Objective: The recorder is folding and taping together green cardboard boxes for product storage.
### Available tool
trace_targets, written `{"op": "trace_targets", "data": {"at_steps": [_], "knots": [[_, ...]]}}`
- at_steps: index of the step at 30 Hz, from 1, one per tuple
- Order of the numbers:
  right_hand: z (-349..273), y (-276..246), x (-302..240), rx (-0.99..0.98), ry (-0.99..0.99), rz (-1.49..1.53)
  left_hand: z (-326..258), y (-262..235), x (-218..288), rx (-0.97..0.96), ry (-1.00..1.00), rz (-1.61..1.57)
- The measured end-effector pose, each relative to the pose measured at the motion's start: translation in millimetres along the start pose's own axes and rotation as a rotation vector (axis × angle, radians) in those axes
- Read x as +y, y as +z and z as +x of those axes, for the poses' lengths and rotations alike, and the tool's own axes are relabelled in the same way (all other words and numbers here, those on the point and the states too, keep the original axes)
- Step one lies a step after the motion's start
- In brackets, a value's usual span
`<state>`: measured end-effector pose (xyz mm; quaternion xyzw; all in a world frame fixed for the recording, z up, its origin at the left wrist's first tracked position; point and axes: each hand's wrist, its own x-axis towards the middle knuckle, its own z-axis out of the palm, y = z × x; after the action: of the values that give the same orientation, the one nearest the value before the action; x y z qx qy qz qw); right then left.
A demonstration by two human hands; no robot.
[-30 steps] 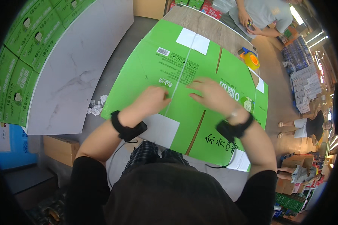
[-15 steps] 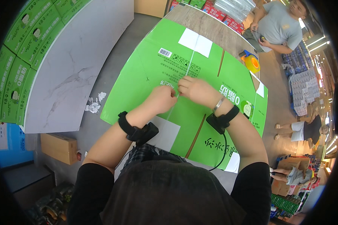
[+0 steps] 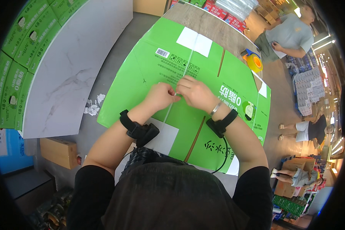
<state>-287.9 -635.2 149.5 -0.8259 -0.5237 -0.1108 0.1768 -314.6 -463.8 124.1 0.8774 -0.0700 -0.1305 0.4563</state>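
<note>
A large flattened green carton (image 3: 142, 76) lies on the table in front of me, with white panels and dark print. A thin white string (image 3: 189, 59) runs lengthwise over it, between my hands. My left hand (image 3: 161, 96) pinches the string near the carton's middle. Close beside it, my right hand (image 3: 195, 93) has its fingertips closed on the same string. The two hands nearly touch, and the fingers partly hide the string where they meet. Black straps sit on both my wrists, with a metal bangle on the right.
A yellow tape roll in a blue dispenser (image 3: 253, 61) rests on the carton's right far edge. The wood-look tabletop (image 3: 203, 19) shows beyond. To the left stands a marbled white counter (image 3: 80, 69) with green cartons. A person in grey (image 3: 291, 36) stands at the far right.
My hands stay close together on the string; the left fingers have shifted slightly. The view has moved a little, and the person in grey has turned.
</note>
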Motion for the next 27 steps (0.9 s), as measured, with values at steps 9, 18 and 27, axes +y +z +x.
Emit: {"op": "trace_targets", "data": {"at_steps": [9,18,27], "knots": [[8.5,7.0,0.6,0.106,0.229,0.118,-6.1,4.5,-1.4,0.043,-0.019,-0.162],[8.2,-5.5,14.8,0.002,-0.033,0.240,-4.1,1.6,-11.0,-0.022,0.053,-0.271],[12.1,9.5,-7.7,0.021,0.161,0.143,-3.6,-0.9,-13.7,-0.029,0.023,-0.318]]}}
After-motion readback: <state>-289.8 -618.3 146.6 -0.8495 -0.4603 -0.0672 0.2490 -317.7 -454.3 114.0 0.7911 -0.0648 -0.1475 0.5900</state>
